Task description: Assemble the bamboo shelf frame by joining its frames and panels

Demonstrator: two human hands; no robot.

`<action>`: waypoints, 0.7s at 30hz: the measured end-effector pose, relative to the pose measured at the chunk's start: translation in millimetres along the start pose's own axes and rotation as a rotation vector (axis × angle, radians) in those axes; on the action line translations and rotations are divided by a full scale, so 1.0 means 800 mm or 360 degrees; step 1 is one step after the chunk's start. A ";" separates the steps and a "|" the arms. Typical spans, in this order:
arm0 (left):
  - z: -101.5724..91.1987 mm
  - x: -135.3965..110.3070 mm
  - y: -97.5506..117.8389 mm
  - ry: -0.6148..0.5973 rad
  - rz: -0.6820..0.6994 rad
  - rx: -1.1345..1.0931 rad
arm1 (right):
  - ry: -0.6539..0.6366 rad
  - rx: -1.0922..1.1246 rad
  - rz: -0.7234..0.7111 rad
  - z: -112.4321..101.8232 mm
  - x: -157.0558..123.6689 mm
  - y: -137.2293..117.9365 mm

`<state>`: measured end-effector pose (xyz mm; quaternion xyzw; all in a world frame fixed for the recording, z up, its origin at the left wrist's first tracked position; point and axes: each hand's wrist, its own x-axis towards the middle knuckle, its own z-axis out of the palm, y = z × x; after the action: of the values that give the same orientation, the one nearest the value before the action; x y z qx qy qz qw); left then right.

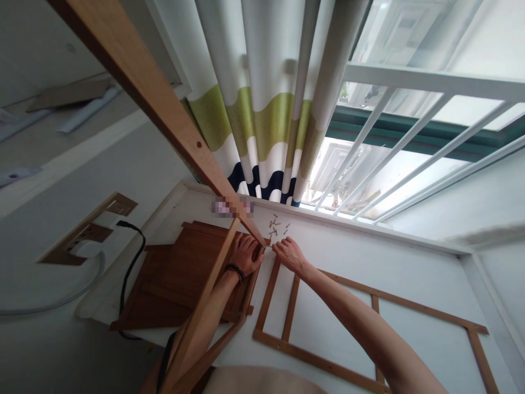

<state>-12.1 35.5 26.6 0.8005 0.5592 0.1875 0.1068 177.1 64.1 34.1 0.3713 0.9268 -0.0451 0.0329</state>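
Note:
My left hand (246,253), with a dark beaded bracelet on the wrist, grips the lower end of a long wooden rail (164,104) that runs up toward the top left. My right hand (288,253) is pinched at that same end, its fingertips holding something small that I cannot make out. Several small screws (276,226) lie loose on the white surface just beyond both hands. A second wooden bar (213,290) slants down from the joint toward me.
A dark wooden panel (172,279) lies left of my hands. A flat wooden frame (369,334) lies on the white surface (348,257) to the right. A striped curtain (266,109), window bars (410,126), wall sockets (90,224) and a black cable (135,257) surround the spot.

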 end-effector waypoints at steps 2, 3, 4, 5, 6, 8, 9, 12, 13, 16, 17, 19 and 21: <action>0.000 -0.001 0.001 0.0016 0.0009 -0.0004 | -0.0045 0.0031 0.0029 -0.002 0.002 -0.003; 0.000 -0.001 0.001 0.0019 0.0013 -0.0001 | -0.0059 0.0043 0.0046 -0.003 0.003 -0.004; 0.000 -0.001 0.001 0.0020 0.0016 0.0003 | -0.0063 0.0049 0.0063 -0.004 0.004 -0.005; -0.001 -0.001 0.001 0.0014 0.0019 0.0007 | -0.0064 0.0051 0.0073 -0.006 0.004 -0.006; -0.001 -0.001 0.001 0.0008 0.0020 0.0009 | -0.0063 0.0052 0.0078 -0.007 0.004 -0.006; -0.001 -0.001 0.001 0.0001 0.0018 0.0006 | -0.0060 0.0054 0.0089 -0.010 0.003 -0.006; -0.001 -0.001 0.001 -0.0002 0.0018 0.0003 | -0.0055 0.0059 0.0098 -0.011 0.001 -0.006; 0.000 -0.002 0.002 -0.0006 0.0039 -0.0027 | -0.0049 0.0163 0.0184 -0.012 -0.006 -0.007; 0.001 -0.002 0.003 -0.0012 0.0051 -0.0047 | -0.0052 0.0226 0.0231 -0.011 -0.009 -0.008; 0.005 -0.003 0.007 -0.0017 0.0063 -0.0109 | -0.0057 0.0367 0.0364 -0.006 -0.015 -0.014; 0.006 -0.003 0.008 -0.0011 0.0060 -0.0119 | -0.0054 0.0388 0.0400 -0.004 -0.016 -0.016; 0.007 -0.003 0.011 0.0007 0.0050 -0.0123 | -0.0049 0.0437 0.0457 0.000 -0.017 -0.017; 0.006 -0.003 0.013 0.0014 0.0052 -0.0124 | -0.0068 0.0522 0.0487 0.002 -0.015 -0.015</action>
<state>-1.7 29.7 25.6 0.8039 0.5388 0.2145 0.1324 177.6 46.7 34.0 0.5068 0.8392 -0.1974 -0.0019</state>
